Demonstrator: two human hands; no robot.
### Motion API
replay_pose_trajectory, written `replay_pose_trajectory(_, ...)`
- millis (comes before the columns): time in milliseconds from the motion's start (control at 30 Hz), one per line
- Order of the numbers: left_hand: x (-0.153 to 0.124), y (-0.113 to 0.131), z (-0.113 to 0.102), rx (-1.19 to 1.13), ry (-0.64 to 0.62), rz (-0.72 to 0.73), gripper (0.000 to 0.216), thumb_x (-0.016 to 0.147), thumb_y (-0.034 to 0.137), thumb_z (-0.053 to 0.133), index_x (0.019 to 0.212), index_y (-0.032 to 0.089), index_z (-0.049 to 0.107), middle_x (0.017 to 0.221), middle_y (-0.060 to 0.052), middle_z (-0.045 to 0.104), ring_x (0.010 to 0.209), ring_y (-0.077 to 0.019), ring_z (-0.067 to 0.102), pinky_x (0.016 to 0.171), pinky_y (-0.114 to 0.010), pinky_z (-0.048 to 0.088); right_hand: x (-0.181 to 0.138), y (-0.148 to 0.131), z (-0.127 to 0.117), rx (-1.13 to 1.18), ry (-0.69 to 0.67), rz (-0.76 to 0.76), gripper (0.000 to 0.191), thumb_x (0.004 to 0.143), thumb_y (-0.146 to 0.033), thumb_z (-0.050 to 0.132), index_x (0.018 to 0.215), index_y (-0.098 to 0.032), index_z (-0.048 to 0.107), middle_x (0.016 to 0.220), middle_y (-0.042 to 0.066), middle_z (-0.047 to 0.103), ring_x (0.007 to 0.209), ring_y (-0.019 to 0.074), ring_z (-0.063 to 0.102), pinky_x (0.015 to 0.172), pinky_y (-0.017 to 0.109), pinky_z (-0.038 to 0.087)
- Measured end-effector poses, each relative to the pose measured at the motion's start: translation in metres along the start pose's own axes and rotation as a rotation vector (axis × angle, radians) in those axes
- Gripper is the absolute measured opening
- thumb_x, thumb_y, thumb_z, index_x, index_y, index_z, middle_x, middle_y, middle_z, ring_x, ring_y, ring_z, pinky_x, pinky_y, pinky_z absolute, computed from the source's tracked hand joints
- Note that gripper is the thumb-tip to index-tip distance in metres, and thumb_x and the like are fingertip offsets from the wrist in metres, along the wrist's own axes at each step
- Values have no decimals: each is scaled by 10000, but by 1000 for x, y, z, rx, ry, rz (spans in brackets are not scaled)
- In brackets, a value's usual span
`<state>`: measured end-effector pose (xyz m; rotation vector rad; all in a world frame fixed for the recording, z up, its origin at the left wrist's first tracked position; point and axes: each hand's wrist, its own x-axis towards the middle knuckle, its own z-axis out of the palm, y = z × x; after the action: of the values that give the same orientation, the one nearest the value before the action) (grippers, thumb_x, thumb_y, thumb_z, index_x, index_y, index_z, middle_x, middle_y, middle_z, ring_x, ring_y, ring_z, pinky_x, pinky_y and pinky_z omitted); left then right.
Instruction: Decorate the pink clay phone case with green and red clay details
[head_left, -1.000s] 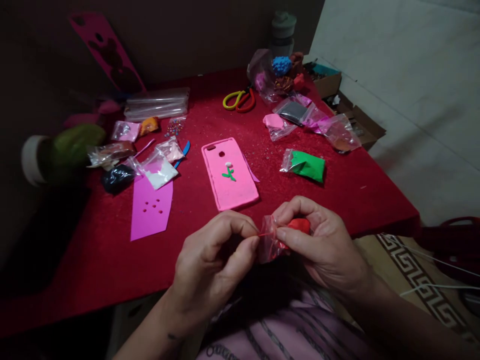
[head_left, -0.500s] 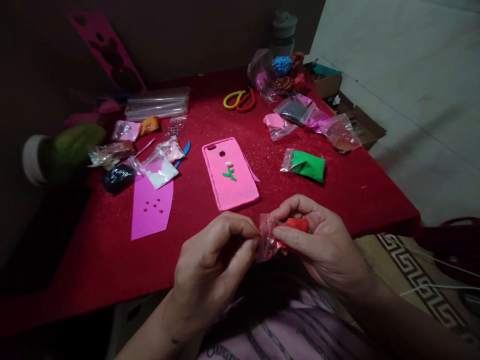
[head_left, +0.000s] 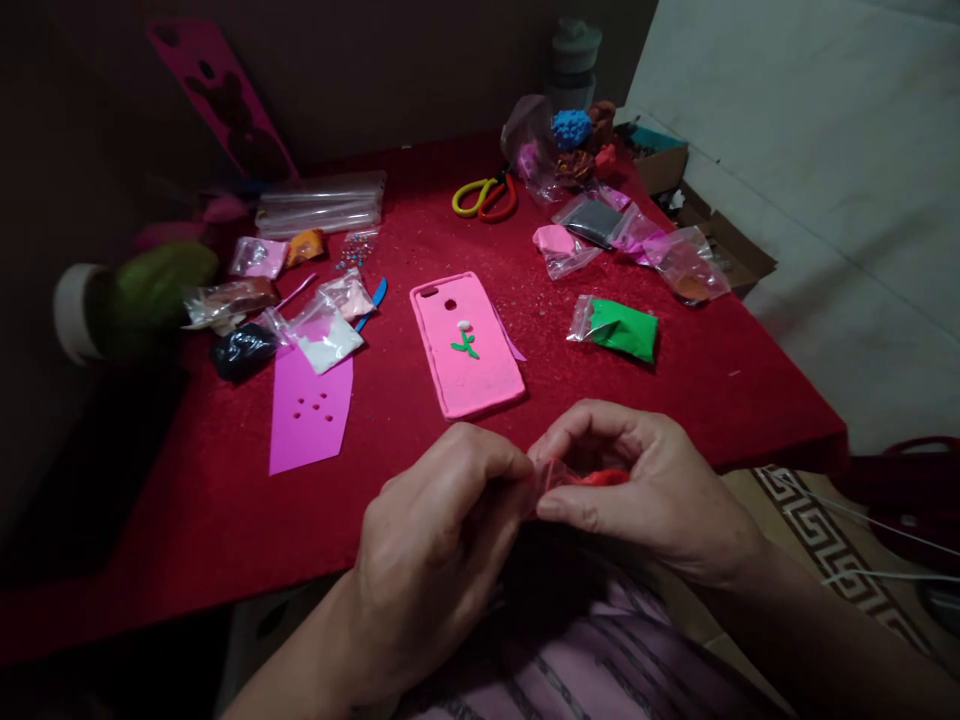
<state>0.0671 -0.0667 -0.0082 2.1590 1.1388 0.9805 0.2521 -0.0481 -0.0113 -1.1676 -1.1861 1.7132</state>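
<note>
Both hands meet at the table's front edge over a small clear zip bag (head_left: 553,474) of red clay (head_left: 609,478). My left hand (head_left: 442,530) pinches the bag's top end, its fingertips partly hidden. The thumb and fingers of my right hand (head_left: 645,490) close on the bag from the other side and cover much of the clay. Just beyond them lies a pink phone case (head_left: 480,370) with a green stem and a small white bud on it. Farther right is a zip bag of green clay (head_left: 622,330).
On the red tablecloth (head_left: 187,520), a purple sheet (head_left: 307,445) with small red dots lies left, beside several clay bags and a blue tool (head_left: 373,303). Scissors (head_left: 484,198) with yellow and red handles lie behind. More bags and a bottle (head_left: 575,60) stand at the back right.
My hands have drawn closer together on the bag, and the right hand now covers more of the red clay. The view has shifted slightly.
</note>
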Motion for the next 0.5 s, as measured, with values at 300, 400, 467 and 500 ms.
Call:
replay_pose_trajectory(300,-8,-1,0,67,-50,83,352,915,38,550,1236,178,518,962,-34,682,796,-112,641,724,-179,488,2,4,8,84,26,-86,226,631,10,631,734,-191,614,689,-67,641,636,52,580,608,143,466)
replay_pose_trajectory(400,-13,-3,-3,50,-51,73,437,911,59,554,1321,209,521,978,-55,696,791,-158,663,709,-229,523,3,4,9,87,8,-88,211,634,5,636,719,-185,604,664,-69,629,615,49,570,588,138,457)
replay_pose_trajectory(467,-13,-2,-7,-23,-74,55,445,895,62,577,1305,232,553,967,-50,705,778,-171,672,710,-245,536,4,3,10,70,27,-90,177,642,-32,666,714,-181,602,652,-65,618,599,50,558,570,138,451)
replay_pose_trajectory(500,-12,-1,-9,-78,-87,43,449,881,53,594,1284,248,570,961,-37,709,773,-166,674,719,-241,540,4,3,11,56,53,-94,161,647,-49,677,712,-178,604,650,-62,613,595,50,552,564,137,449)
